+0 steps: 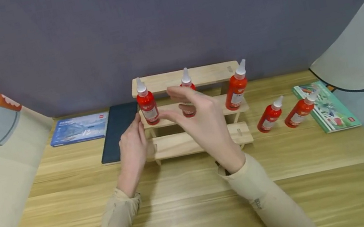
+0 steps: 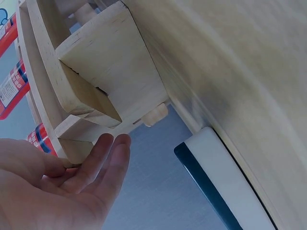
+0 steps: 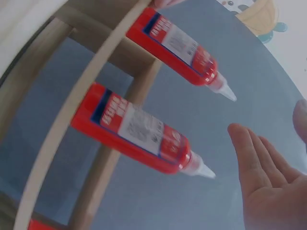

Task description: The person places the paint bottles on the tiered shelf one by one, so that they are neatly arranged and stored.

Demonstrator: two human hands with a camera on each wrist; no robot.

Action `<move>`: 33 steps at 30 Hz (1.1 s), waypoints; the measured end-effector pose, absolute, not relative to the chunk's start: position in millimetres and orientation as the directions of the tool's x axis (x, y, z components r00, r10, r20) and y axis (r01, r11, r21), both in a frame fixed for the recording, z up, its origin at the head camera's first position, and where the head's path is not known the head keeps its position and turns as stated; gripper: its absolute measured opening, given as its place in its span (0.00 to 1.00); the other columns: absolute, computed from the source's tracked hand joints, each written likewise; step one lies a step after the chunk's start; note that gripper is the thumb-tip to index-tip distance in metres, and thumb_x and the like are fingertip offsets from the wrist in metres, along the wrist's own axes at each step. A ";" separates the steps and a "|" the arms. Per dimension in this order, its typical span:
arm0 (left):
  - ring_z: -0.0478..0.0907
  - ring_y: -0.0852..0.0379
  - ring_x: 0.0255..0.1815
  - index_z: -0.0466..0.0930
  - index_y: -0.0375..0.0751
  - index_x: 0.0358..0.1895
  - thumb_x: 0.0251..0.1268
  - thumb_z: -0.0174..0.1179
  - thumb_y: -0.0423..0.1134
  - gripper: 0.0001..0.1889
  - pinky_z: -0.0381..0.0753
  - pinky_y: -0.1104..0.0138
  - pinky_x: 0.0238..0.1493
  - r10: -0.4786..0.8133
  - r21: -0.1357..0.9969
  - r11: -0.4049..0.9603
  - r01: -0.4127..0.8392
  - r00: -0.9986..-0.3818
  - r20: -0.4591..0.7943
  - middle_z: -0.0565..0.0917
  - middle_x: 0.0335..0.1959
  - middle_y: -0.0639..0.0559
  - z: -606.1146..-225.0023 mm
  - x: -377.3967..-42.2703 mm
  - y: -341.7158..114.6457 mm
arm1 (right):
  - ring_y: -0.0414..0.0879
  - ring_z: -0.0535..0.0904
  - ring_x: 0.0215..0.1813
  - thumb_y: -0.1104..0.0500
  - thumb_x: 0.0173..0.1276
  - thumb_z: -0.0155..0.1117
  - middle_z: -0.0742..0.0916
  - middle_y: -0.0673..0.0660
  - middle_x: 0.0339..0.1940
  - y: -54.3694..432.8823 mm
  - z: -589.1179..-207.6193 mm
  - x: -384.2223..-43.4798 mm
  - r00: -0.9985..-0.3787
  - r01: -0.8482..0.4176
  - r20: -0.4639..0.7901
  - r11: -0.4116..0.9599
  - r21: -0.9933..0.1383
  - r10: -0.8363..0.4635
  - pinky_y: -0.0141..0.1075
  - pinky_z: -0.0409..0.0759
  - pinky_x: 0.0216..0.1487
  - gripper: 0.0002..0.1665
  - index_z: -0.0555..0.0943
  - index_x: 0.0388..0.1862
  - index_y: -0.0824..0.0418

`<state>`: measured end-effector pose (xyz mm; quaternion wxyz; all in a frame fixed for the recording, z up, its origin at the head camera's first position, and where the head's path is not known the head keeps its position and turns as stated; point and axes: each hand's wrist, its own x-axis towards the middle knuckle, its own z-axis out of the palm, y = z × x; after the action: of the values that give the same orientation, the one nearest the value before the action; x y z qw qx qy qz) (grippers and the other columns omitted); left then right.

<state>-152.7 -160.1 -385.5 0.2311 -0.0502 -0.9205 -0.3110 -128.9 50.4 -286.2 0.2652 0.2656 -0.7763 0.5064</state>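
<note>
A three-tier wooden rack stands against the back wall. On its middle tier are a left red squeeze bottle, a middle one partly behind my right hand, and a right one, all upright with pale nozzles. My left hand holds the left end of that tier; in the left wrist view its thumb and fingers lie about the board's end. My right hand hovers before the rack, fingers and thumb spread apart. Nothing is in it, and the right wrist view shows it apart from the bottles.
Two more red squeeze bottles stand on the table right of the rack, beside a green book. Left of the rack lie a dark book and a blue box or book. A grey wall rises behind.
</note>
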 end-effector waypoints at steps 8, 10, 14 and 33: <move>0.84 0.29 0.58 0.78 0.24 0.70 0.87 0.50 0.33 0.20 0.84 0.37 0.50 -0.053 0.551 0.804 0.224 -0.896 0.441 0.83 0.64 0.30 -386.0 -153.4 -158.8 | 0.49 0.92 0.49 0.63 0.55 0.88 0.93 0.61 0.52 75.7 -279.5 -116.1 -0.627 -0.748 0.771 0.361 -0.557 -0.110 0.34 0.88 0.49 0.30 0.88 0.56 0.70; 0.84 0.29 0.58 0.78 0.24 0.70 0.87 0.50 0.33 0.20 0.84 0.37 0.51 -0.052 0.551 0.804 0.223 -0.897 0.440 0.83 0.64 0.30 -386.0 -153.5 -158.6 | 0.49 0.92 0.49 0.63 0.55 0.88 0.93 0.60 0.52 82.9 -278.1 -113.5 -0.627 -0.745 0.773 0.364 -0.558 -0.096 0.33 0.88 0.49 0.30 0.88 0.56 0.70; 0.84 0.29 0.59 0.78 0.24 0.70 0.87 0.50 0.34 0.20 0.84 0.37 0.52 -0.056 0.552 0.805 0.220 -0.897 0.439 0.83 0.64 0.30 -386.2 -153.1 -158.4 | 0.49 0.92 0.50 0.64 0.55 0.88 0.92 0.59 0.53 98.0 -274.5 -109.0 -0.636 -0.728 0.769 0.380 -0.570 -0.065 0.33 0.88 0.49 0.30 0.88 0.57 0.70; 0.83 0.29 0.60 0.78 0.25 0.70 0.87 0.50 0.34 0.20 0.83 0.36 0.54 -0.061 0.546 0.808 0.222 -0.891 0.451 0.82 0.65 0.31 -385.5 -153.1 -159.6 | 0.40 0.90 0.53 0.76 0.52 0.85 0.92 0.55 0.53 146.1 -270.1 -99.7 -0.677 -0.631 0.732 0.453 -0.630 0.075 0.32 0.86 0.54 0.32 0.89 0.58 0.66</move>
<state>-153.1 -159.6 -385.5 0.2298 -0.0437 -0.9225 -0.3071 -99.7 146.1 -270.1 0.3593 0.1799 -0.7728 0.4912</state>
